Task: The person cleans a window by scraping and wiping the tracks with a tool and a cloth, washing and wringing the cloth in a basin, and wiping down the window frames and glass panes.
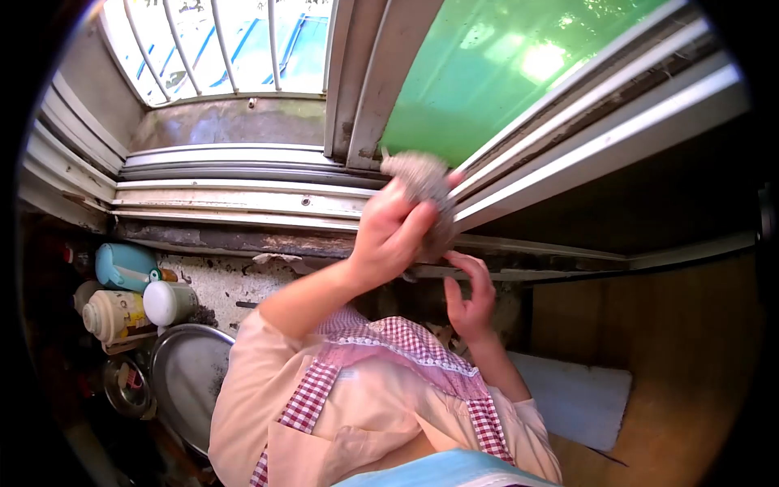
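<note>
My left hand is closed round a grey-brown cloth, which is blurred by motion. The cloth lies against the lower corner of the window frame, beside the green pane. Part of it hangs below my fingers. My right hand is lower and to the right, with its thumb and fingers apart. Its fingertips come close to the cloth's lower end; whether they touch it I cannot tell.
White sliding tracks run along the sill, with a barred opening beyond. At the left are a blue container, a white-lidded jar, a yellowish jug and a large round metal tray. A pale board lies at the lower right.
</note>
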`<state>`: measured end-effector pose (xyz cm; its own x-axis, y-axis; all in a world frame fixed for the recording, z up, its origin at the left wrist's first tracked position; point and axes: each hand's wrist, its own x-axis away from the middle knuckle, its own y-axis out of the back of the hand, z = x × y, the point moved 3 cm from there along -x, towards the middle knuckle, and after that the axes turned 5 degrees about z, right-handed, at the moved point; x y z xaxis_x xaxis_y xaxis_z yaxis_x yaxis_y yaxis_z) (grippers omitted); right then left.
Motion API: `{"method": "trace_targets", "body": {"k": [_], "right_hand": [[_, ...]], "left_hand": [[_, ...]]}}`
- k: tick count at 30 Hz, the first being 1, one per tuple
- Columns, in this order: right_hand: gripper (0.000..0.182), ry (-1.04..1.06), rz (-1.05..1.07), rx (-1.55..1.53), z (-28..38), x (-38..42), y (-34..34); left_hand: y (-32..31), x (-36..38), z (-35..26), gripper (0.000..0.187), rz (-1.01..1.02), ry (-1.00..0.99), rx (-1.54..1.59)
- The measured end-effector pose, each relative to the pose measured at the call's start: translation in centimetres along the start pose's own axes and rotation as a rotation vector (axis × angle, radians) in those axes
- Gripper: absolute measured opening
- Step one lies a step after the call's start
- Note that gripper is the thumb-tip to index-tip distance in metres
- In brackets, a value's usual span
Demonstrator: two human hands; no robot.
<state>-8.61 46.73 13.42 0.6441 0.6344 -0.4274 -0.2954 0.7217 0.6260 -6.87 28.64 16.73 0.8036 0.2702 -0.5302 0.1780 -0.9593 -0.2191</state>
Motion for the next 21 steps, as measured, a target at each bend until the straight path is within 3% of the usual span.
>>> {"method": "trace_targets", "body": {"k": [2,5,7,10,13,16,18,21], "right_hand": [[0.030,-0.046,-0.063,-0.029,0.2,0.8,1.1],[0.030,-0.028,-0.109,-0.041,0.3,1.1,2.2],[0.033,0.028,-0.142,-0.020,0.0,1.5,2.5],[0.034,-0.032,-0.216,-0.032,-1.1,2.9,3.0],[0.031,-0.182,-0.277,-0.147,-3.5,4.8,2.7],[0.029,-0.238,-0.261,-0.200,-3.8,4.7,2.4],[0.029,-0.243,-0.223,-0.200,-3.8,4.8,2.6],[0.029,-0.219,-0.247,-0.251,-4.2,4.5,3.3]], "left_hand": [[-2.2,-5.8,-4.8,0.020,0.040,-0.079,0.061],[-6.2,-14.3,-8.9,0.014,-0.002,-0.596,-0.101],[-8.2,-16.1,-10.4,0.024,-0.245,-1.059,-0.409],[-7.5,-13.0,-6.6,0.033,-0.303,-0.871,-0.429],[-5.6,-6.8,1.0,0.049,-0.238,-0.723,-0.623],[-4.8,-2.2,6.3,0.048,-0.323,-0.400,-0.409],[-5.2,-3.5,5.6,0.048,-0.360,-0.496,-0.517],[-6.5,-9.1,-1.4,0.056,-0.325,-0.681,-0.545]]}}
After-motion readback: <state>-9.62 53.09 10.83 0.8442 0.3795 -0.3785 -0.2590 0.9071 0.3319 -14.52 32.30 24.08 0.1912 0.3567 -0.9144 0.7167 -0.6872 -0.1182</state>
